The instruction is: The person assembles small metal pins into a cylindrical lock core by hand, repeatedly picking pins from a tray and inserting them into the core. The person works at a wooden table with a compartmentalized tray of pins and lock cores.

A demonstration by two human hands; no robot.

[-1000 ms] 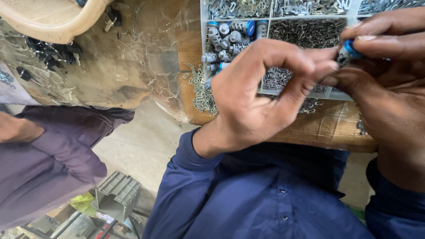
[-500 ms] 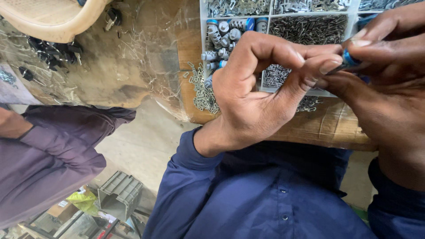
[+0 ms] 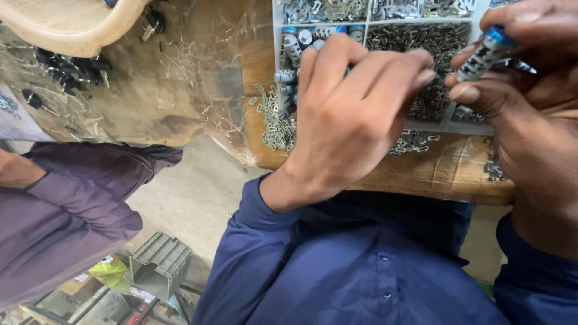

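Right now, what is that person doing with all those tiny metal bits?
A person in a blue shirt works over a divided parts tray full of small metal pieces. Their right hand pinches a small cylinder with a blue cap. Their left hand is curled just beside it, fingertips close. Loose metal clips lie on the wooden bench. Another person in a purple sleeve stands alongside.

Navy buttoned shirt (image 3: 361, 265), long sleeves, bare hands
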